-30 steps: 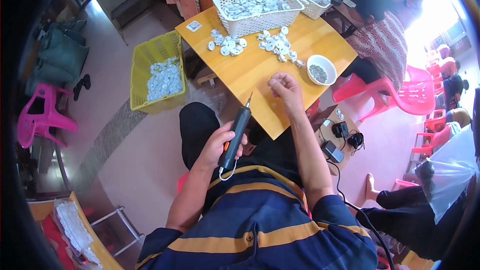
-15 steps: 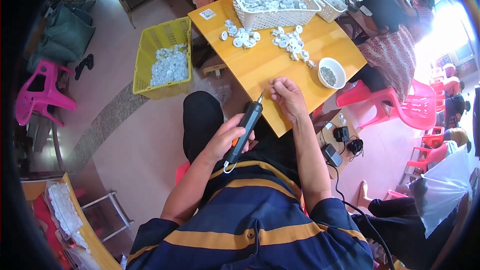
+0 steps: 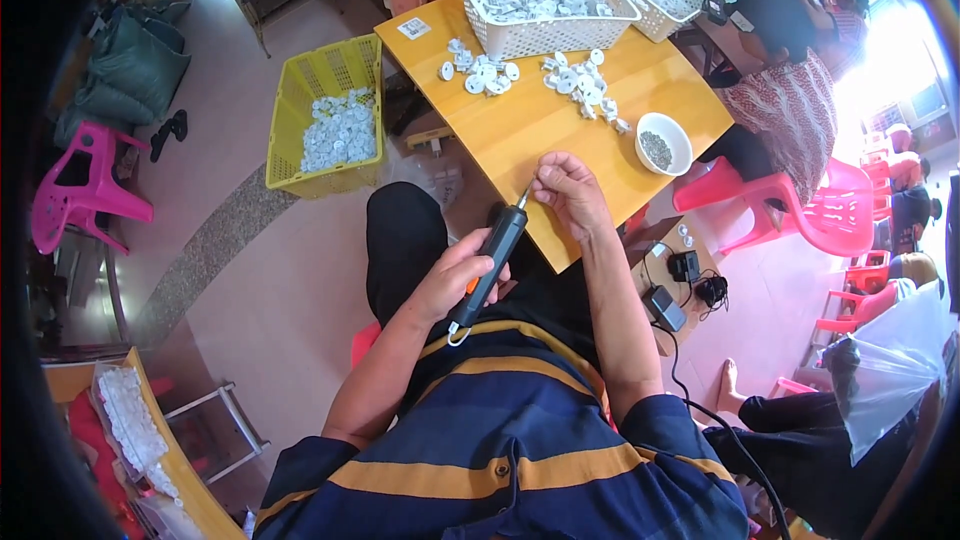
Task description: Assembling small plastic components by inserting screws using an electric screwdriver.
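Likely stiff, weighty electric screwdriver point(image 3: 503, 233): grip mid-barrel, where left hand point(image 3: 452, 277) wraps; right hand point(image 3: 572, 192) narrowed at its bit point(image 3: 523, 197), hold unclear.

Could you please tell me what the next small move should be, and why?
Perhaps move the right hand from the bit of the black screwdriver to the right-hand pile of white parts: the left hand holds the screwdriver, and no white part shows in either hand. Whether something small is pinched at the bit, I cannot tell.
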Motion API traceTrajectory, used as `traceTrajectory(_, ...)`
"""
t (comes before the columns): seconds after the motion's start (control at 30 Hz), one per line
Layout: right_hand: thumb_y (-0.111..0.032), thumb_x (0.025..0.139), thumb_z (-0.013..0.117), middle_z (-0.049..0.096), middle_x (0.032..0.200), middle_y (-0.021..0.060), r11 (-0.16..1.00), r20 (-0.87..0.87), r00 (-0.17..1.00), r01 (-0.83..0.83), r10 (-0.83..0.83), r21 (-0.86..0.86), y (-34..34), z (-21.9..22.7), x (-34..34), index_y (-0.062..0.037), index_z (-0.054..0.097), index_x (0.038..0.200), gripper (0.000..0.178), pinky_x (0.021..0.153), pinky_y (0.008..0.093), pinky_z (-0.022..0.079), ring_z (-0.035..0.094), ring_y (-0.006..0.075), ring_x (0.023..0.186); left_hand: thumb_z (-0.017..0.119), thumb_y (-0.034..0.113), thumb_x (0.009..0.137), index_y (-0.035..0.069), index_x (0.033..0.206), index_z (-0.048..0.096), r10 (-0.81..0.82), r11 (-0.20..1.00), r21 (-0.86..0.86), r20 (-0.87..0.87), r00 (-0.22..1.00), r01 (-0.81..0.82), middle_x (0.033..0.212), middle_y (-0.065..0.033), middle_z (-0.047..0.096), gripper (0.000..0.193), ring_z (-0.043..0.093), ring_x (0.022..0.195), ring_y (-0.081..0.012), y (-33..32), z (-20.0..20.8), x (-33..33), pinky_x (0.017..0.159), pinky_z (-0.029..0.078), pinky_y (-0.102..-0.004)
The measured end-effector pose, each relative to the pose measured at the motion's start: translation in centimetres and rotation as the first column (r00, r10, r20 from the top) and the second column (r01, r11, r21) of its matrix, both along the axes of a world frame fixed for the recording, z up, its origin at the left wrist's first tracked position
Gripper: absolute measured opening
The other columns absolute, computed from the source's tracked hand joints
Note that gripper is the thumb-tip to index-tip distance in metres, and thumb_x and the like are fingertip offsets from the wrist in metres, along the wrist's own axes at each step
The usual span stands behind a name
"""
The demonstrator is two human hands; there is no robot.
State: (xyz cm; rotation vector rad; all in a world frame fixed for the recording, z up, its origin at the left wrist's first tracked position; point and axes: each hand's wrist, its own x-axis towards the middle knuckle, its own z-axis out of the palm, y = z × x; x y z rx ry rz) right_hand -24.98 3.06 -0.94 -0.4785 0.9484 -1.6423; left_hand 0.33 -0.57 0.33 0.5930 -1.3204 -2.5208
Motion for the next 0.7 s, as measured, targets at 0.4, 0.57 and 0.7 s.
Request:
traceTrajectory(0.4, -0.003, 0.095, 0.068, 0.067, 0.089, 0.0034, 0.999, -0.024, 0.999, -0.039, 0.039, 0.007, 0.1, -0.4, -0.2, -0.0036, 0.066, 0.105, 0.01, 0.069, 0.0233, 0.055, 0.067, 0.013, 0.076, 0.048, 0.014, 0.096, -0.002, 0.144, 0.041, 0.001, 0.989, 0.148, -0.063, 0.998, 0.008, 0.096, -0.0113, 0.066, 0.051, 0.064, 0.065, -0.0158, -0.1, -0.1, 0.1, 0.061, 0.054, -0.0269)
traceTrajectory(0.57, -0.005, 0.095, 0.069, 0.069, 0.089, 0.004, 0.999, -0.04, 0.999, -0.034, 0.034, 0.01, -0.2, -0.2, 0.1, -0.0029, 0.065, 0.109, 0.015, 0.07, 0.0243, 0.056, 0.068, 0.0132, 0.078, 0.048, 0.013, 0.097, -0.002, 0.142, 0.043, 0.006, 0.991, 0.135, -0.103, 0.995, 0.008, 0.097, -0.0119, 0.066, 0.048, 0.065, 0.066, -0.0153, -0.1, -0.1, 0.0, 0.062, 0.055, -0.027)
traceTrajectory(0.7, -0.01, 0.097, 0.069, 0.067, 0.097, 0.0039, 0.998, -0.167, 0.985, -0.028, 0.037, 0.058, -0.7, 1.7, 0.5, -0.0033, 0.063, 0.117, 0.022, 0.075, 0.0268, 0.056, 0.067, 0.0141, 0.082, 0.048, 0.013, 0.097, -0.002, 0.141, 0.044, 0.041, 0.998, 0.049, -0.052, 0.998, -0.038, 0.097, -0.012, 0.066, 0.047, 0.065, 0.067, -0.0156, 0.0, -0.1, 0.1, 0.064, 0.055, -0.0277)
